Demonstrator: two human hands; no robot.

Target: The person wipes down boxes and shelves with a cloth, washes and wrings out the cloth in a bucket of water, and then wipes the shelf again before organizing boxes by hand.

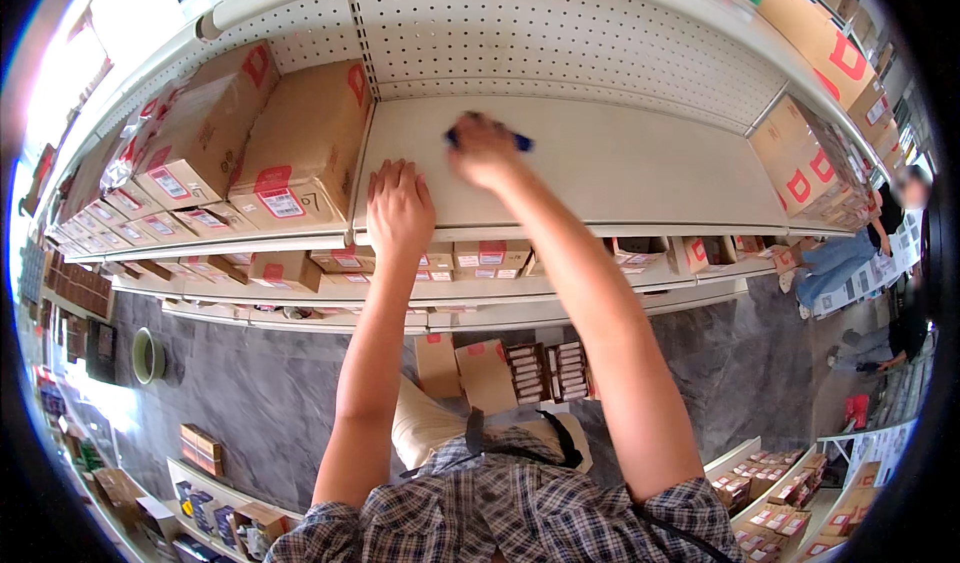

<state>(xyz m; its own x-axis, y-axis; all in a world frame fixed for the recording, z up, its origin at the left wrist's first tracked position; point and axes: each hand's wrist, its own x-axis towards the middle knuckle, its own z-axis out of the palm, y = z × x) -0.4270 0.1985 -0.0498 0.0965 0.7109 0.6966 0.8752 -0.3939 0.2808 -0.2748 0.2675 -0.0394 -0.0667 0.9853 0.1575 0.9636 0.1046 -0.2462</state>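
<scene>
My right hand (480, 146) presses a dark blue cloth (523, 142) onto the bare part of a cream metal shelf (645, 176); hand and cloth are blurred, and the palm covers most of the cloth. Flat near the shelf's front edge lies my left hand (399, 204), palm down with nothing in it, its fingers only slightly apart. Just left of it stands a large cardboard box (300, 143) with red print and a label. A perforated back panel (517, 34) rises behind the shelf.
More cardboard boxes (196, 131) fill the shelf's left side, and a box (795, 159) stands at its right end. Smaller boxes (491, 257) sit on the level below. Open cartons (529, 374) rest on the floor by my legs. A person (840, 244) stands far right; a green bin (148, 356) is left.
</scene>
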